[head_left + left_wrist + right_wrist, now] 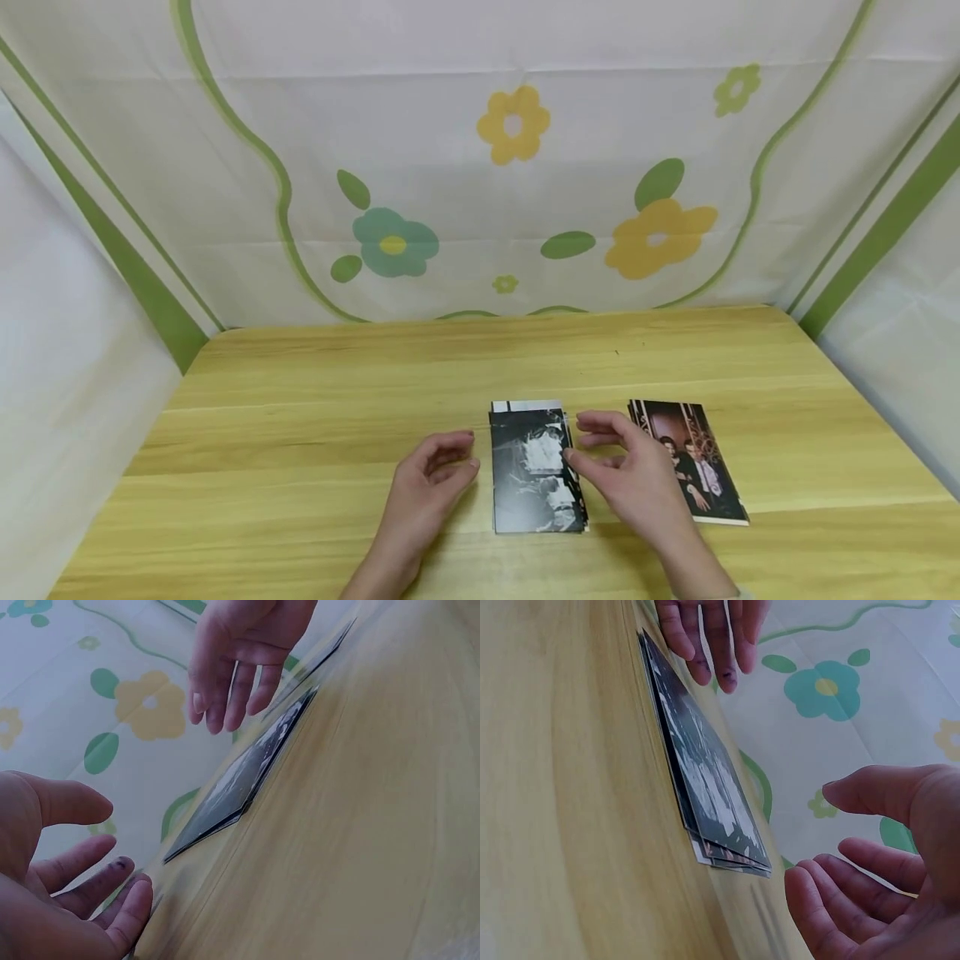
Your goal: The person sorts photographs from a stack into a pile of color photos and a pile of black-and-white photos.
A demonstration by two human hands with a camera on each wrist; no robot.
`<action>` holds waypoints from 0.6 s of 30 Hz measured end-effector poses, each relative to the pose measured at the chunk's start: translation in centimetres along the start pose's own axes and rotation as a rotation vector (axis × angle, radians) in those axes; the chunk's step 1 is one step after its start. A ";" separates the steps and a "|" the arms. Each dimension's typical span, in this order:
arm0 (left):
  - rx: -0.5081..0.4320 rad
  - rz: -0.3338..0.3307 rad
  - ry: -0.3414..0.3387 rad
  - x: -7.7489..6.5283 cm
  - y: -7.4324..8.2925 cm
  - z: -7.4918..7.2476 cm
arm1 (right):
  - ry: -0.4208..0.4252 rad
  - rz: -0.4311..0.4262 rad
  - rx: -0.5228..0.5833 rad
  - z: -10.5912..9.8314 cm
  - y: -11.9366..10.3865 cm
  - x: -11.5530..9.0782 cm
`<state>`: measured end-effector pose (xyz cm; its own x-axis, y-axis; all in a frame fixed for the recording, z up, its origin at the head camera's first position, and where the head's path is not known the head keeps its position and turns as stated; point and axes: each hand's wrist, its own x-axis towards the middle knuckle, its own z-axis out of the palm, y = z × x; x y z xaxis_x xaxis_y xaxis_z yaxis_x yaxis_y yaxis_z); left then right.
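Observation:
A small stack of photo prints (525,492) lies on the table, a black-and-white picture uppermost. Its edges are slightly uneven, and a pale strip of a lower print shows along the far side. Left of it is my left hand (427,492), fingers loosely bent and holding nothing. My right hand (637,475) is at the stack's right edge, its thumb tip overlapping that edge in the head view. In the right wrist view a gap separates the right hand's fingers (840,900) from the stack (697,772). Both palms face inward.
A second pile of photo prints (708,462) lies to the right, a colour picture of people on top, partly hidden by the right hand. The wood-grain table (300,433) meets a white flower-printed cloth (465,192) at the back, with cloth at both sides.

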<state>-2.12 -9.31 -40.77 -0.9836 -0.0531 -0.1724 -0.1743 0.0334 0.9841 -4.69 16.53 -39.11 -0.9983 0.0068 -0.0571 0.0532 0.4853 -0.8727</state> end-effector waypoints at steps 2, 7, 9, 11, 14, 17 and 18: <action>0.009 -0.003 0.004 0.1 0.1 0.1 | 0.003 -0.001 0.000 0.0 -0.2 0.1; 0.035 -0.013 0.000 0.4 -0.1 0.2 | 0.013 0.011 -0.005 -0.2 -0.3 0.3; 0.042 -0.010 -0.004 0.5 -0.3 0.2 | 0.013 0.011 -0.007 -0.1 -0.2 0.3; 0.050 -0.006 -0.002 0.5 -0.4 0.2 | 0.005 0.014 -0.005 -0.1 -0.1 0.2; 0.062 -0.004 0.001 0.3 -0.6 0.2 | -0.009 0.025 -0.005 0.0 0.1 0.1; 0.079 0.000 0.006 0.3 -0.6 0.2 | -0.018 0.026 -0.007 0.1 0.1 0.0; 0.086 0.003 0.007 0.3 -0.6 0.3 | -0.017 0.022 -0.007 0.1 0.0 0.0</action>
<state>-2.34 -9.06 -41.40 -0.9839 -0.0596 -0.1684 -0.1745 0.1187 0.9775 -4.72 16.47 -39.18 -0.9964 0.0032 -0.0847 0.0754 0.4912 -0.8678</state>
